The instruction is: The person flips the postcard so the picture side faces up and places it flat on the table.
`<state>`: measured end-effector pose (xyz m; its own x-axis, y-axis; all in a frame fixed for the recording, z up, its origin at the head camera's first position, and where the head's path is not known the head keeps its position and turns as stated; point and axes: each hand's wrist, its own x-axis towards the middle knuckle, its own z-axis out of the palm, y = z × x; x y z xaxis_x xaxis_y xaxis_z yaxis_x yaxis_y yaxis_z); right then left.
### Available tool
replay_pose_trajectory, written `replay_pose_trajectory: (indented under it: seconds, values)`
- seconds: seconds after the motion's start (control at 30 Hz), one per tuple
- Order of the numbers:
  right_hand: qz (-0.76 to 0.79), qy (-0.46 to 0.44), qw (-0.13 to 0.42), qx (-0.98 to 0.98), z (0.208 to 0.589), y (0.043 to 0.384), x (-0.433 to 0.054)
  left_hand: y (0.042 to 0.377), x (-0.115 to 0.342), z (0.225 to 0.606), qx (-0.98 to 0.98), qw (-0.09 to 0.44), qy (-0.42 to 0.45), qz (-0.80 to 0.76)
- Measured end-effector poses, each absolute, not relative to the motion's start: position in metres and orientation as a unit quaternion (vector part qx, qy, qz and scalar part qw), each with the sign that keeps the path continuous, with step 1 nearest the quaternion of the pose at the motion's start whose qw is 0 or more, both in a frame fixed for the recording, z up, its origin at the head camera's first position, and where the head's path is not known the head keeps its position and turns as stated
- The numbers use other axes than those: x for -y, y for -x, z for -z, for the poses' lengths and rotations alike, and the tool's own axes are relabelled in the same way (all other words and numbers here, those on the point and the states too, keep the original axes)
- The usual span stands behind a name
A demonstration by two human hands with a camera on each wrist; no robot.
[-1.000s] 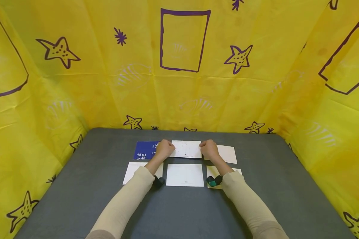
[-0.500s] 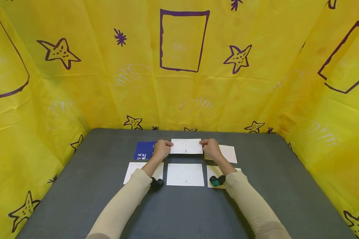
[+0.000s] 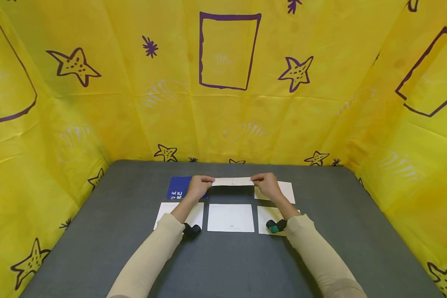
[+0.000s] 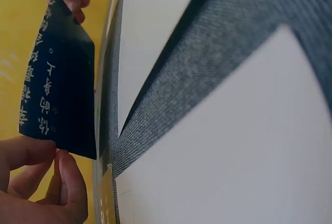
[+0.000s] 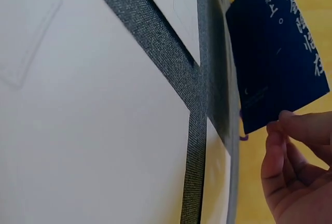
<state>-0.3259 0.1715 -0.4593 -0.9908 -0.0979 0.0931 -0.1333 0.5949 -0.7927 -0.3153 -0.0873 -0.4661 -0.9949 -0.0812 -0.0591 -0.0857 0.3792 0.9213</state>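
My left hand (image 3: 197, 186) and right hand (image 3: 269, 185) pinch opposite short ends of a postcard (image 3: 232, 181), raised above the back middle of the table. It is tilted steeply, so the head view catches its pale side as a narrow strip. Both wrist views show its other side, dark blue with white Chinese characters (image 4: 67, 89). Left of it lies a blue postcard (image 3: 179, 187), partly behind my left hand. To the right is a pale card (image 3: 286, 191), overlapped by my right hand. A white card (image 3: 231, 217) lies in front, between my forearms.
Another white card (image 3: 165, 213) lies at the front left, partly under my left arm. A cream card (image 3: 266, 213) at the front right is partly covered by my right wrist. Yellow patterned cloth (image 3: 223, 107) rises behind and beside the grey table (image 3: 223, 265).
Both hands have lifted the postcard off the table and tipped it, so its pale face has narrowed from a full rectangle to a strip. The other cards have stayed in place.
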Motion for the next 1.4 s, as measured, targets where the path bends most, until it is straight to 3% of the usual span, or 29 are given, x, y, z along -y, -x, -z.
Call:
replay_pose_trajectory:
  seconds: [0.53,1.4]
  values:
    - [-0.502,-0.025,0.002,0.865,0.4577,0.3240,-0.1771,0.3116,0.0886,0.4625,-0.810,-0.028,0.045,-0.584]
    - [-0.564,-0.009,0.020,0.825,0.4580,0.3241,-0.1752,0.3104,0.0853,0.4608,-0.786,-0.060,0.053,-0.612]
